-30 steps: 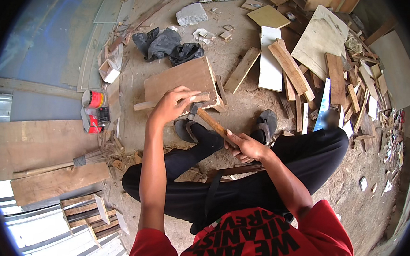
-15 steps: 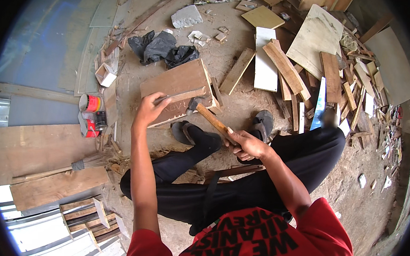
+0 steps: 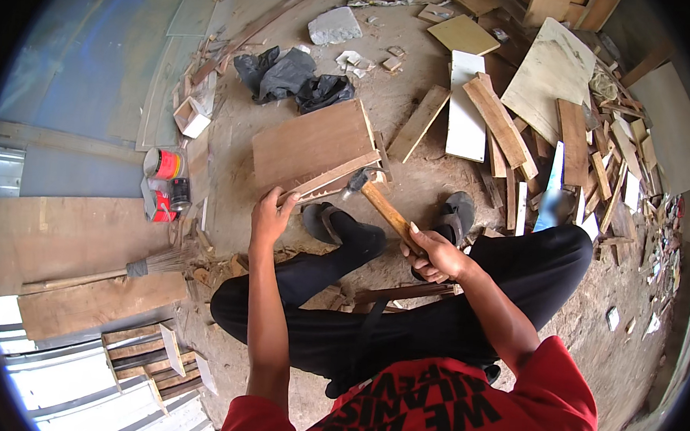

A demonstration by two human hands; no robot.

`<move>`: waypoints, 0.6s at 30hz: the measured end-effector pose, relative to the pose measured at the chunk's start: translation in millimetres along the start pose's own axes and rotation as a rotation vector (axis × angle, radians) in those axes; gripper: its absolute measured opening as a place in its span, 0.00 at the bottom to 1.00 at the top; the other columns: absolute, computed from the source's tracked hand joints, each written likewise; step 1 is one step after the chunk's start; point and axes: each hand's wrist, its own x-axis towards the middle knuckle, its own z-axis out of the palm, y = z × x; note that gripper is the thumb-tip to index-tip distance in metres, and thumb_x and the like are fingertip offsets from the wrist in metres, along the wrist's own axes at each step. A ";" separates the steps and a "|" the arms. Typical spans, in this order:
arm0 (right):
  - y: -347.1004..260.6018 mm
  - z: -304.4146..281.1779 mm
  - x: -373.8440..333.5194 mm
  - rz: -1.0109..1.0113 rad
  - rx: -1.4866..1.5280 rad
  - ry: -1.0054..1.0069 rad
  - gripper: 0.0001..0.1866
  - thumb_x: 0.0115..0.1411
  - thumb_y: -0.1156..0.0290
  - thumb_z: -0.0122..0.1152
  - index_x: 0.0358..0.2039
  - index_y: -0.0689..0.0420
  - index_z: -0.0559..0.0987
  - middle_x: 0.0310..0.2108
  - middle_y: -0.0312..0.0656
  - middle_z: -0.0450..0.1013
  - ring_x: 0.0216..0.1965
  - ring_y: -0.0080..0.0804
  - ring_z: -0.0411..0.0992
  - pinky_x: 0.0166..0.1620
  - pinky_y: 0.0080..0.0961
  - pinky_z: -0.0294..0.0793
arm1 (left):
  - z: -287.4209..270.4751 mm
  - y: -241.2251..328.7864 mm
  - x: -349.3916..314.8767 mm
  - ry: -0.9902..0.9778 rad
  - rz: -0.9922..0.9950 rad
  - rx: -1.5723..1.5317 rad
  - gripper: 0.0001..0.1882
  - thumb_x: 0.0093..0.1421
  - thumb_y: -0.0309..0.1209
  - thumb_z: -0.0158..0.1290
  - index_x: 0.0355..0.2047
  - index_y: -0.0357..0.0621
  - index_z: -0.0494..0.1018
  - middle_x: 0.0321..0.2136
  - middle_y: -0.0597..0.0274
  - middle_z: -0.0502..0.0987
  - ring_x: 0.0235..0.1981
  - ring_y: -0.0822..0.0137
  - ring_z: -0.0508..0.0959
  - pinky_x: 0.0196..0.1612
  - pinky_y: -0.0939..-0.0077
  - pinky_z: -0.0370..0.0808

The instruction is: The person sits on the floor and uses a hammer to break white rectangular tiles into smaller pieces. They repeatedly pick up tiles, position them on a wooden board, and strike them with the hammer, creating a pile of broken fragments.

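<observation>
My left hand [image 3: 270,220] pinches the near-left end of a narrow wooden strip [image 3: 338,175]. This strip runs along the near edge of a brown wooden panel or shallow box [image 3: 311,144] on the floor; whether they touch is hard to tell. In my right hand [image 3: 435,256] is a claw hammer [image 3: 389,210], gripped low on its wooden handle. The metal head is just beside the strip's far-right end. Both my sandalled feet [image 3: 352,232] rest on the ground between my hands and below the panel.
Black plastic bags [image 3: 286,78] lie beyond the panel. A pile of wood offcuts [image 3: 571,142] and a white board [image 3: 467,104] spread at the right. Paint cans [image 3: 163,165] stand at the left, near a broom [image 3: 140,268]. A concrete chunk [image 3: 334,26] sits farther back.
My left hand has come nearer to me, bringing the strip from across the panel's top to its near edge. The hammer stays in my right hand. The view has shifted slightly.
</observation>
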 end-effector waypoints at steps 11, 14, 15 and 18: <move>24.3 21.9 5.6 -0.017 0.085 -0.036 0.30 0.72 0.38 0.31 0.34 0.55 0.67 0.17 0.28 0.53 0.12 0.16 0.48 0.13 0.18 0.49 | -17.5 4.3 -22.0 -0.027 -0.038 0.118 0.27 0.62 0.54 0.55 0.36 0.37 0.75 0.33 0.43 0.79 0.38 0.42 0.79 0.41 0.53 0.74; 29.4 48.0 17.6 -0.086 0.401 0.038 0.28 0.72 0.40 0.34 0.35 0.53 0.66 0.17 0.29 0.53 0.11 0.17 0.49 0.13 0.20 0.47 | 38.9 55.9 -50.4 -0.097 -0.274 0.019 0.28 0.66 0.53 0.51 0.37 0.33 0.75 0.31 0.37 0.79 0.36 0.38 0.80 0.39 0.50 0.75; 22.3 45.2 23.5 -0.090 0.417 0.053 0.27 0.72 0.40 0.33 0.35 0.52 0.65 0.17 0.29 0.52 0.12 0.19 0.50 0.13 0.21 0.49 | 64.1 76.0 -65.4 -0.113 -0.280 -0.120 0.26 0.67 0.50 0.51 0.38 0.33 0.73 0.30 0.36 0.79 0.36 0.36 0.80 0.37 0.51 0.76; 16.9 35.5 38.7 -0.325 0.108 0.217 0.27 0.73 0.40 0.34 0.35 0.52 0.65 0.18 0.29 0.53 0.12 0.19 0.50 0.14 0.20 0.50 | 124.4 104.9 -80.1 -0.019 -0.401 -0.463 0.22 0.70 0.45 0.49 0.40 0.32 0.69 0.25 0.38 0.76 0.30 0.36 0.78 0.34 0.55 0.73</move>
